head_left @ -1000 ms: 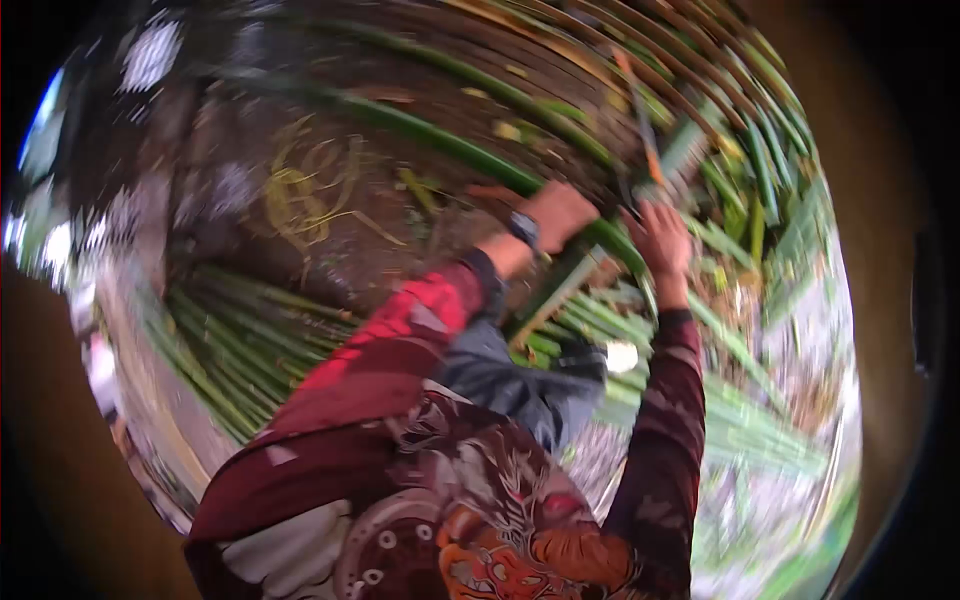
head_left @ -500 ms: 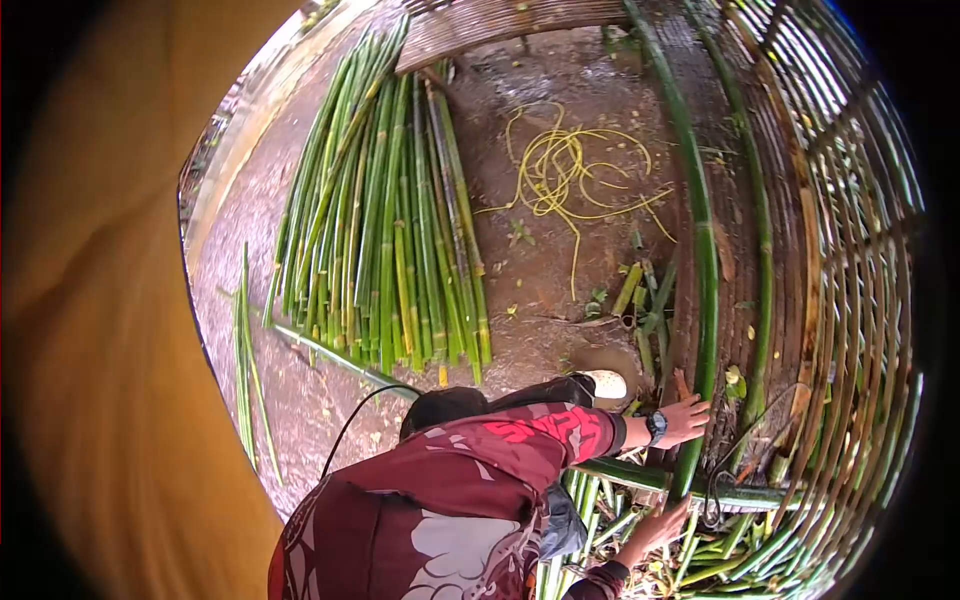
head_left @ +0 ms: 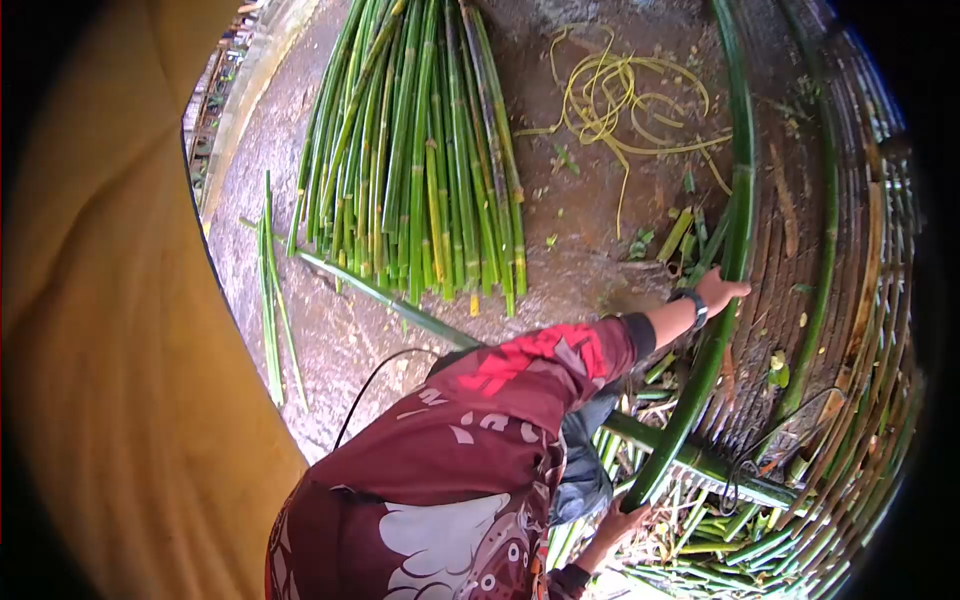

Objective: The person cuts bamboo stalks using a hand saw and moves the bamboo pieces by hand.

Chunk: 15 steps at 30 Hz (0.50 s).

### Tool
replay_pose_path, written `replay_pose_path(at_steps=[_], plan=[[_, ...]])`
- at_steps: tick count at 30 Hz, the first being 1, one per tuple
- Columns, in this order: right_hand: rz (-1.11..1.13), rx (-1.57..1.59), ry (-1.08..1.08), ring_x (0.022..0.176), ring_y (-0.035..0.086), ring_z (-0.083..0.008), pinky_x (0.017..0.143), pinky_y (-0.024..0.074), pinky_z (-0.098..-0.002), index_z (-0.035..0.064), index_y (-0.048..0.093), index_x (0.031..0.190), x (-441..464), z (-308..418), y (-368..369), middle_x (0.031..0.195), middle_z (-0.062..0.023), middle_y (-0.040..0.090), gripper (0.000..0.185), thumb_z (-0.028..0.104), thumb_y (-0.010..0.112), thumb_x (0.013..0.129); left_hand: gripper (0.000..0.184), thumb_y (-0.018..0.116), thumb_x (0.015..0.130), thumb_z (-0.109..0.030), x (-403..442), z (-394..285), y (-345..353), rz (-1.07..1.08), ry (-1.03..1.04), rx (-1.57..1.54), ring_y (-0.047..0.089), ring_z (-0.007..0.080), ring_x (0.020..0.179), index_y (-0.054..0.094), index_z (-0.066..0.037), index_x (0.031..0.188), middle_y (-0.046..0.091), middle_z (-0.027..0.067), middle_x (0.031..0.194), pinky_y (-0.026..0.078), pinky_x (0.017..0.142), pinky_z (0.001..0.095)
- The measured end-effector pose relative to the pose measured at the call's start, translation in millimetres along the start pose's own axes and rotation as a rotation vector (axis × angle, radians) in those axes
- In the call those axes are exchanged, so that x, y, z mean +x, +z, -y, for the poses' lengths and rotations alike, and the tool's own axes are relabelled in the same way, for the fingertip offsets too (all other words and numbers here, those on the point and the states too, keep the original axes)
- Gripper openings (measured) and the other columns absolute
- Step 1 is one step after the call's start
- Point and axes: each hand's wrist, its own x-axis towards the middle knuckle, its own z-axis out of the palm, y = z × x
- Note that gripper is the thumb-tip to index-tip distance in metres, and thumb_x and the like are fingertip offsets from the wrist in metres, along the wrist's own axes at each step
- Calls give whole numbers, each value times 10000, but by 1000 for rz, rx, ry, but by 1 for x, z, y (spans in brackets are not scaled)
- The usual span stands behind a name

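A long green bamboo pole (head_left: 711, 345) runs from the top of the view down to a cut lower end near my body. My left hand (head_left: 719, 290), with a dark watch at its wrist, closes around the pole partway up. Near the lower end, my right hand (head_left: 620, 522) grips the same pole, its fingers partly hidden behind it. Beneath the held pole lies a thicker bamboo crosspiece (head_left: 720, 468), which it crosses at an angle.
Cut bamboo poles (head_left: 410, 170) lie bundled on wet ground. A tangled yellow rope (head_left: 600, 105) is beyond. Another pole (head_left: 828, 240) lies on the slats, beside a slatted bamboo frame (head_left: 890, 330). Split offcuts (head_left: 735, 545) pile below the crosspiece. Orange-brown cloth (head_left: 130, 330) blocks the left side.
The view has shifted, so the ground things sit higher. My left hand is farther up the pole. The pole's lower end has come closer to my body, with my right hand on it.
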Motion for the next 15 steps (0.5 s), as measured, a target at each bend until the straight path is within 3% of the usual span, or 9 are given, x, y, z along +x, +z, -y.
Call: replay_pose_path(at_steps=[3, 5, 6, 8, 10, 11, 12, 13, 15], plan=[[30, -77, -21, 992, 659, -469, 812, 527, -559, -48, 486, 1425, -11, -9, 3, 1172, -285, 660, 720, 260, 807, 859, 520, 843, 765, -180, -26, -5, -4, -31, -143, 24, 709, 248, 745, 607, 57, 1163, 739, 179, 991, 576, 652, 405], [93, -135, 57, 1022, 663, -477, 836, 535, -555, -32, 466, 1468, -25, -33, 7, 1229, -298, 653, 765, 305, 799, 868, 495, 820, 695, -146, -50, 14, -3, -199, -145, 135, 692, 258, 664, 628, 61, 1102, 725, 169, 835, 566, 617, 415], [140, -138, 81, 1021, 670, -461, 838, 545, -552, -25, 499, 1430, -35, -30, -7, 1204, -273, 666, 737, 355, 791, 870, 461, 811, 691, -134, -52, 43, -11, -84, -204, 6, 685, 268, 638, 636, 53, 1074, 715, 159, 788, 559, 597, 424], [84, -266, 103, 977, 674, -436, 783, 525, -552, -14, 519, 1348, -60, -40, -17, 1113, -236, 653, 654, 353, 782, 874, 351, 766, 695, -77, -99, 44, -18, -105, -325, 114, 681, 261, 653, 664, 11, 1019, 708, 154, 784, 553, 621, 417], [108, -317, 169, 953, 668, -434, 761, 503, -555, -15, 503, 1344, -85, -74, -25, 1089, -222, 640, 636, 327, 774, 882, 383, 786, 695, -133, -148, 27, -26, -62, -393, 246, 689, 261, 942, 691, 38, 1024, 742, 169, 984, 532, 827, 396], [106, -321, 170, 939, 663, -437, 754, 489, -557, -17, 488, 1360, -96, -97, -26, 1077, -217, 634, 644, 318, 770, 887, 369, 779, 693, -131, -162, 43, -31, -39, -372, 144, 671, 256, 925, 690, -12, 1030, 729, 155, 999, 518, 813, 399], [95, -347, 174, 922, 649, -436, 751, 469, -567, -16, 490, 1316, -105, -122, -28, 1052, -205, 623, 595, 295, 766, 892, 347, 773, 693, -122, -159, 101, -41, -102, -496, 95, 646, 244, 854, 683, -51, 1021, 708, 121, 931, 502, 773, 406], [92, -356, 207, 939, 633, -432, 750, 446, -573, -18, 499, 1254, -108, -123, -37, 1042, -200, 608, 561, 246, 801, 863, 333, 768, 697, -120, -186, 62, -41, -74, -531, 143, 619, 232, 802, 672, -45, 1008, 678, 96, 883, 488, 746, 412], [116, -481, 269, 946, 643, -426, 799, 502, -555, -3, 502, 1276, -107, -113, -60, 1048, -230, 616, 506, 248, 749, 912, 304, 767, 700, -133, -205, 79, -49, -122, -582, 139, 595, 216, 766, 665, -55, 976, 639, 77, 815, 467, 702, 400]])
